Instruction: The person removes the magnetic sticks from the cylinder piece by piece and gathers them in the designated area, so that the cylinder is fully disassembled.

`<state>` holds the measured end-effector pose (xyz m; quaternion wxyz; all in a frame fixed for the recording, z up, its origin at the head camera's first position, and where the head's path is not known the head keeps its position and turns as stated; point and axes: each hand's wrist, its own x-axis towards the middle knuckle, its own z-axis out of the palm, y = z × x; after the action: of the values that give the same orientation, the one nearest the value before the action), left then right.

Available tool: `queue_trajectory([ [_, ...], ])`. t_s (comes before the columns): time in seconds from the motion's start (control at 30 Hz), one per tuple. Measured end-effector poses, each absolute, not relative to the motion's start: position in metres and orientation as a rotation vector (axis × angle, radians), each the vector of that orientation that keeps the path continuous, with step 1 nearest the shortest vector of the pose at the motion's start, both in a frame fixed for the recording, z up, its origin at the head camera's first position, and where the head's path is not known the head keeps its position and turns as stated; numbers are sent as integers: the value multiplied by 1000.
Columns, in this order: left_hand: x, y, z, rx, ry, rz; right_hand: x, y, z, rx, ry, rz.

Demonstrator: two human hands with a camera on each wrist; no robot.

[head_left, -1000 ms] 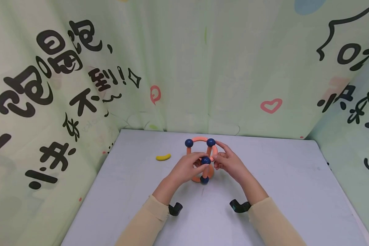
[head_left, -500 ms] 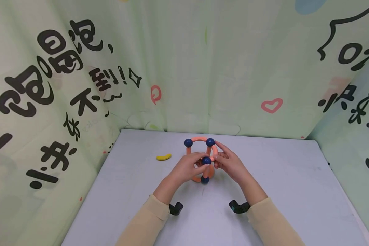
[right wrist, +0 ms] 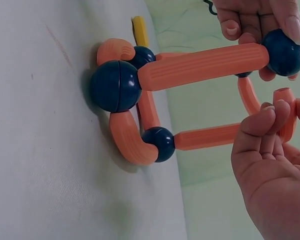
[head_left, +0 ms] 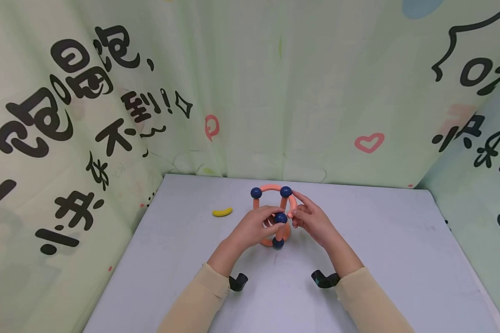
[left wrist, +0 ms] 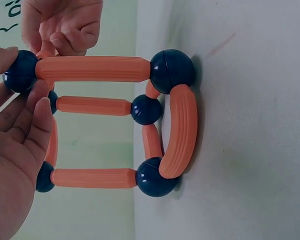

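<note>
A frame of blue balls and orange rods stands on the table, with upright rods (left wrist: 92, 69) between lower and upper balls. Curved rods (left wrist: 182, 132) join the balls at its base. My left hand (head_left: 250, 226) pinches the near upper blue ball (head_left: 280, 218) between thumb and fingers. My right hand (head_left: 314, 222) pinches a curved orange rod (head_left: 293, 203) at the frame's right side. In the right wrist view that rod's near end (right wrist: 284, 91) shows bare, apart from the ball in my left hand. One right finger reaches to the far right upper ball (head_left: 285, 191).
A yellow curved rod (head_left: 222, 212) lies on the white table (head_left: 379, 240), left of the frame. Printed curtains (head_left: 250, 92) hang behind the table and along both sides. A black wrist device (head_left: 325, 280) sits at each sleeve cuff.
The near end of the curved rod in my right hand has shifted slightly to the right, away from the near upper ball. My left hand keeps its hold, almost unmoved.
</note>
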<state>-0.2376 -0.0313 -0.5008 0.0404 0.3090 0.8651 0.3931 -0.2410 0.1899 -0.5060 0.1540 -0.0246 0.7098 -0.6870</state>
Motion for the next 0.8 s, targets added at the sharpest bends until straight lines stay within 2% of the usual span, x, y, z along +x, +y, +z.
queue_trajectory([
  [0.8,-238,-33,-505,920,2612,1220,-253,195,-524,-113,2409,-1639],
])
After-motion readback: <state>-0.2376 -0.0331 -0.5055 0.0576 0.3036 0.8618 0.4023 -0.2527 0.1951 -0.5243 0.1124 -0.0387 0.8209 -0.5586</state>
